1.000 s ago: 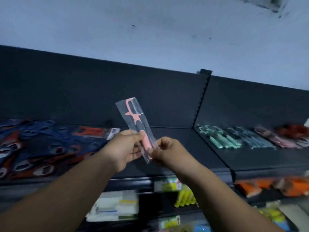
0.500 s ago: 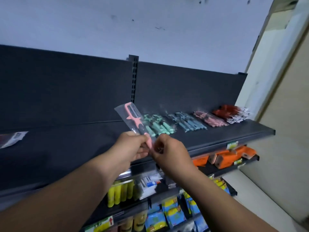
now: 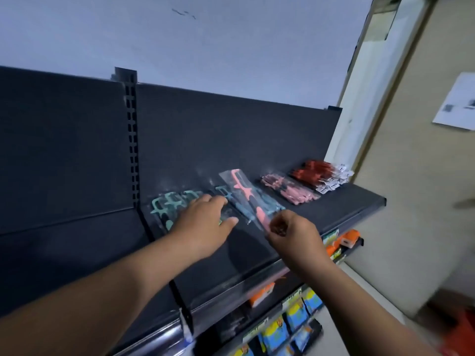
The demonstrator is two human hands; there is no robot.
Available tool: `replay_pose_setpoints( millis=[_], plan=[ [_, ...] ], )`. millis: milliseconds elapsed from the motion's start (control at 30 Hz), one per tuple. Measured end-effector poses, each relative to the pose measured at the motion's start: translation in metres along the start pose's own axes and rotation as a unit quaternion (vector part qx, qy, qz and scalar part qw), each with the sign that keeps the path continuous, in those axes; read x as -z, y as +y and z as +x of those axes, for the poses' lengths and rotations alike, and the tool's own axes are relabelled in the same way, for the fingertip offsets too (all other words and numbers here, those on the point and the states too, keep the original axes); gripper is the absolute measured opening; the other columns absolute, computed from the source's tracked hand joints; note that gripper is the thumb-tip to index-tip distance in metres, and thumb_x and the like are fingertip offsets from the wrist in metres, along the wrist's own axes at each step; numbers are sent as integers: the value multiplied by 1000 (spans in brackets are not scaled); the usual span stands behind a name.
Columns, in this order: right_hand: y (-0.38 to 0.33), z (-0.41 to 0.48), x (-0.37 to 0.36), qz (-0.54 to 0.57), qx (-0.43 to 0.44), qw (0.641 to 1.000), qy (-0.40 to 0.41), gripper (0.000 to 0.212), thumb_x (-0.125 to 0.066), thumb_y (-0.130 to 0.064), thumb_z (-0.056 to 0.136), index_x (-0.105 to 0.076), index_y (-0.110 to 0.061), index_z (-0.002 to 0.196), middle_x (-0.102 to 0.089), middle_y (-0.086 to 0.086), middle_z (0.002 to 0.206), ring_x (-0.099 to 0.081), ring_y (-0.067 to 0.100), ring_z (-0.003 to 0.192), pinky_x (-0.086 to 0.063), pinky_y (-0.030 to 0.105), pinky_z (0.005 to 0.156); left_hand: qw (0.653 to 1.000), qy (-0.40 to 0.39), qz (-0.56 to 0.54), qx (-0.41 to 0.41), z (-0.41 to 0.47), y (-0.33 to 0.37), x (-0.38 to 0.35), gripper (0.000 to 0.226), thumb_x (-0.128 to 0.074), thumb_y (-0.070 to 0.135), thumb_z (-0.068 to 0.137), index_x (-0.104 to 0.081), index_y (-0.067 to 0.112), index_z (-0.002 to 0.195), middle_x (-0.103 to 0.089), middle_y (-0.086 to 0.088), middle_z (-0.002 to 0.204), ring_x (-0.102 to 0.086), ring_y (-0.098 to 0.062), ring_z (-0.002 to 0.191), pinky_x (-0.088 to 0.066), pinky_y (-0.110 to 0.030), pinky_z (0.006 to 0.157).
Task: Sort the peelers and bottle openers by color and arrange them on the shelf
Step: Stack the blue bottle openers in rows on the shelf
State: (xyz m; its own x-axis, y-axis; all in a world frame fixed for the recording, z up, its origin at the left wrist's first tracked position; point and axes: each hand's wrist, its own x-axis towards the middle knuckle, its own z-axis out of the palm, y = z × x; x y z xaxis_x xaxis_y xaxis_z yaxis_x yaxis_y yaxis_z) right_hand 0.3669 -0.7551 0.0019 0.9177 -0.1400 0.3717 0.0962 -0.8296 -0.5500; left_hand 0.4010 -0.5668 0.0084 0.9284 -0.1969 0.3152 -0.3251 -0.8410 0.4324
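R hand fingers pinch pink peeler; L hand fingers spread over teal pile. Colour piles sit at shelf right end; pink peeler not yet placed.

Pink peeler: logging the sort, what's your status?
Right hand pinches pink peeler by handle end. Left hand open over teal peelers. Peeler above blue peelers, pink pile just right. Path clear.

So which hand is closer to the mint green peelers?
Left. The left hand is right over the mint green peelers; the right hand is off to their right, pinching the pink peeler.
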Motion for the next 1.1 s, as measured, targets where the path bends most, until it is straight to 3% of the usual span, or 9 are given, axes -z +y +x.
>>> replay_pose_setpoints(
  millis=[167, 333, 467, 567, 700, 800, 900, 1000, 1100],
  plan=[
    [62, 55, 18, -35, -32, 999, 3, 17, -67, -30, 85, -62, -13, 86, -66, 1, 79, -61, 22, 80, -42, 28, 66, 988, 10, 132, -79, 42, 16, -30, 59, -44, 53, 92, -32, 26, 144, -38, 4, 144, -31, -20, 135, -20, -35, 114],
    [132, 134, 30, -77, -36, 996, -2, 8, -68, -17, 80, -62, -15, 85, -62, 2, 80, -61, 28, 86, -34, 26, 64, 985, 4, 163, -56, 90, 34, -60, 60, -41, 52, 94, -26, 26, 147, -32, 3, 148, -23, -18, 139, -12, -34, 115],
    [167, 197, 34, -83, -15, 996, -21, 13, -68, -15, 78, -65, -14, 90, -68, 9, 91, -62, 30, 90, -34, 26, 65, 986, 0, 165, -14, 125, 44, -83, 62, -38, 55, 94, -26, 26, 147, -32, 5, 149, -23, -17, 140, -12, -35, 116],
    [183, 238, 28, -74, 0, 997, -36, 16, -67, -15, 77, -67, -15, 93, -71, 10, 94, -63, 31, 92, -37, 26, 68, 987, 22, 157, 2, 141, 52, -98, 73, -26, 64, 85, -39, 21, 144, -43, 1, 144, -35, -21, 135, -20, -38, 113],
    [197, 273, 14, -74, -7, 995, -69, 16, -66, -15, 79, -68, -14, 95, -71, 13, 98, -64, 32, 94, -39, 27, 70, 983, 24, 180, 35, 158, 59, -106, 63, -44, 56, 90, -38, 25, 143, -41, 3, 146, -34, -18, 136, -22, -36, 112],
    [212, 286, 0, -107, -12, 988, -112, 15, -62, -21, 84, -70, -12, 93, -71, 16, 98, -65, 33, 94, -42, 28, 72, 979, 15, 196, 57, 168, 60, -111, 60, -43, 56, 92, -33, 27, 144, -38, 6, 145, -31, -15, 136, -22, -35, 112],
    [221, 290, -12, -146, -12, 979, -144, 32, -52, -35, 90, -71, -10, 98, -70, 19, 102, -65, 34, 97, -48, 32, 79, 975, 7, 208, 75, 169, 61, -115, 58, -41, 56, 92, -33, 28, 143, -37, 7, 144, -30, -15, 135, -21, -35, 112],
    [220, 291, -13, -214, 0, 966, -147, 44, -43, -45, 89, -67, -15, 110, -61, 16, 120, -53, 34, 114, -43, 36, 94, 974, 15, 212, 82, 170, 62, -117, 56, -41, 57, 92, -37, 27, 139, -39, 6, 142, -31, -17, 133, -23, -36, 111],
    [208, 286, -6, -226, 7, 963, -144, 41, -43, -45, 91, -60, -22, 120, -48, 10, 132, -38, 33, 123, -36, 42, 99, 972, 23, 218, 89, 170, 65, -115, 55, -41, 56, 92, -38, 27, 138, -40, 5, 141, -32, -18, 133, -23, -36, 110]
  ],
)
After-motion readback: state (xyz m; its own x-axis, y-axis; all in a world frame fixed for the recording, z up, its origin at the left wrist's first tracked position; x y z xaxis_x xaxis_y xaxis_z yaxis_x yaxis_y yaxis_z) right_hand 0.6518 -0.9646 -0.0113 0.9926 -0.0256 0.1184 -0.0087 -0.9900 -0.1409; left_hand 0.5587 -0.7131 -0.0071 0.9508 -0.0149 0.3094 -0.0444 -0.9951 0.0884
